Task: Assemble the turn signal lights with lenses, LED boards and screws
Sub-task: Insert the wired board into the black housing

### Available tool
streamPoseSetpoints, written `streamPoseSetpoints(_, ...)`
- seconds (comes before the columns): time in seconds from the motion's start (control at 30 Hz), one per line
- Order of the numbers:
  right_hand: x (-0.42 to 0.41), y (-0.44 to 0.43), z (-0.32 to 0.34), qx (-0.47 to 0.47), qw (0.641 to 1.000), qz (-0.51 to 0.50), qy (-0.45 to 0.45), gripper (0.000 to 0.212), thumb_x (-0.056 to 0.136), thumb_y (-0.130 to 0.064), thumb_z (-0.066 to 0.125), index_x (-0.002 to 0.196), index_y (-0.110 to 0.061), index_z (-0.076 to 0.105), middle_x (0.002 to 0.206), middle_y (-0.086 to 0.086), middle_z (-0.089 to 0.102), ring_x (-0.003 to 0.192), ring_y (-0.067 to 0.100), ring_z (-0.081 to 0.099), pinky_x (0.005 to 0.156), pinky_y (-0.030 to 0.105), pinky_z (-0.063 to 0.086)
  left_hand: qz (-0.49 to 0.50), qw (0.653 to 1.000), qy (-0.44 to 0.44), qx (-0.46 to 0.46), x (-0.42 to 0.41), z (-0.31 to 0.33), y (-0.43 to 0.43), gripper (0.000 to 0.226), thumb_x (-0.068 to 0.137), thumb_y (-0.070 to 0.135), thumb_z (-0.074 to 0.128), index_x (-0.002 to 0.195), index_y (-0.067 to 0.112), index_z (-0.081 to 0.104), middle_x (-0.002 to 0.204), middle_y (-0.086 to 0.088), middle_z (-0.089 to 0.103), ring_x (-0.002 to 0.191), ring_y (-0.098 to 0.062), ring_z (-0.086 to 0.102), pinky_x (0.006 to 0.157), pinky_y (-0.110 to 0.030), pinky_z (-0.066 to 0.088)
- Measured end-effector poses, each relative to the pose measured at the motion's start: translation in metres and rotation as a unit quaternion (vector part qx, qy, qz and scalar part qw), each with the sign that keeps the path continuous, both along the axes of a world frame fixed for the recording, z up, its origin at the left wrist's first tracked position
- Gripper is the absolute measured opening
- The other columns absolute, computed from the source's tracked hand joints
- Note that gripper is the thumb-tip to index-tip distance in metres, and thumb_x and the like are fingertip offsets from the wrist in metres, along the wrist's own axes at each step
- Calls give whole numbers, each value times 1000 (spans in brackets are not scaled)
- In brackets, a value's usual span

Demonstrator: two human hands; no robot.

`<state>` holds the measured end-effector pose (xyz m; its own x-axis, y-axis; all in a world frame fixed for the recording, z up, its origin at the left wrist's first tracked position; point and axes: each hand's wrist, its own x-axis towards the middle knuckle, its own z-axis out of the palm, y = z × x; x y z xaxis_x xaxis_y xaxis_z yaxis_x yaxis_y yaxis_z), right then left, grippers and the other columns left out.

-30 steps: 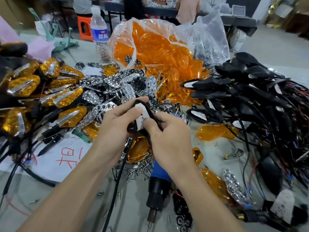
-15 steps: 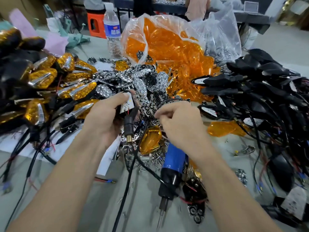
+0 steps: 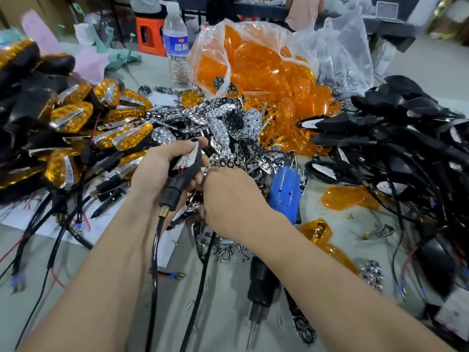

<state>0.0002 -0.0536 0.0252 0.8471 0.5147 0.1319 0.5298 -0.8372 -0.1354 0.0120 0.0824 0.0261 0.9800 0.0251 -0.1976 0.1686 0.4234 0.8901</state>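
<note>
Below the left grip, a black cable [image 3: 154,250] was seen hanging from the stem of the housing [image 3: 189,168]. The housing was held in the left hand [image 3: 162,171], fingers wrapped round its neck, with a white LED board showing inside the shell. Just right of that grip, the right hand [image 3: 228,199] was curled, knuckles up, against the housing; its fingertips were hidden, so whether anything was pinched could not be told.

The housing was judged light, stiff plastic, best taken by the neck so that the open face is kept free. The board and its thin wires were judged fragile.

Beyond the grip, a heap of reflectors [image 3: 228,123] was spread. Farther off, a clear bag [image 3: 223,80] was lying with its mouth open toward the hands, filled with orange lenses [image 3: 266,72], some spilled out. These were judged light, slick and easily scratched, so better lifted by the edges. Right of it, a second bag [image 3: 342,47] appeared to hold silvery parts, not made out.
</note>
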Motion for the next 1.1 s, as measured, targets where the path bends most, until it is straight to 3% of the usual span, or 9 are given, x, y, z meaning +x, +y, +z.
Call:
streamPoseSetpoints(0.07,-1,-6,-1,56,998,-13,12,28,87,-17,64,66,-17,46,71,-2,47,74,27,46,74,36,35,20,1000,2,22,1,0,0,28,99,17,53,91,11,79,70,-9,68,42,-17,56,36,-20,44)
streamPoseSetpoints(0.17,2,-23,1,176,982,-55,30,13,90,-21,65,86,-18,78,74,0,67,70,23,55,63,33,42,56,997,-2,43,-1,0,-7,22,98,16,55,97,9,76,71,-9,69,43,-16,57,37,-20,45)
streamPoseSetpoints(0.27,1,-44,1,295,949,-114,-13,12,91,-23,69,89,-25,81,81,-11,75,75,10,61,70,34,53,94,994,-21,42,-7,0,-15,21,98,11,56,95,7,77,73,-10,72,50,-16,63,43,-22,50)
streamPoseSetpoints(0.37,-3,-61,-5,426,884,-194,-19,13,92,-26,71,82,-31,79,76,-20,73,71,4,67,69,33,57,103,994,-16,34,-8,-1,-22,23,97,8,58,89,8,80,77,-11,72,58,-17,66,50,-25,55)
streamPoseSetpoints(0.47,-9,-68,-7,569,793,-212,60,16,93,-22,69,82,-33,73,65,-6,72,53,12,66,51,31,54,99,992,-25,77,-7,-4,-30,21,95,8,64,87,12,83,81,-11,72,67,-21,66,54,-28,56)
streamPoseSetpoints(0.77,-16,-70,-5,616,753,-173,151,16,95,-10,72,85,-23,70,69,0,72,62,17,67,64,39,58,107,957,-131,236,-10,-14,-53,17,85,28,70,90,34,84,83,13,78,80,-8,69,80,-42,57)
streamPoseSetpoints(0.93,-16,-78,5,694,671,-155,208,14,95,-1,70,90,-13,75,72,6,71,59,20,64,57,29,55,106,950,-158,249,-8,-14,-55,20,86,23,71,87,39,84,83,12,79,76,-1,68,73,-25,55)
streamPoseSetpoints(1.0,-20,-76,7,674,687,-122,242,7,92,0,73,93,-5,77,74,10,74,57,20,66,54,26,54,85,958,-164,221,-8,-13,-57,27,88,19,71,84,43,83,84,8,80,75,-4,71,66,-22,55)
streamPoseSetpoints(1.1,-25,-71,6,600,766,-137,188,13,87,-7,81,81,-18,79,68,4,75,54,18,68,54,29,56,69,972,-132,180,-8,-12,-57,34,96,10,69,86,39,84,93,4,81,86,-9,76,71,-21,57)
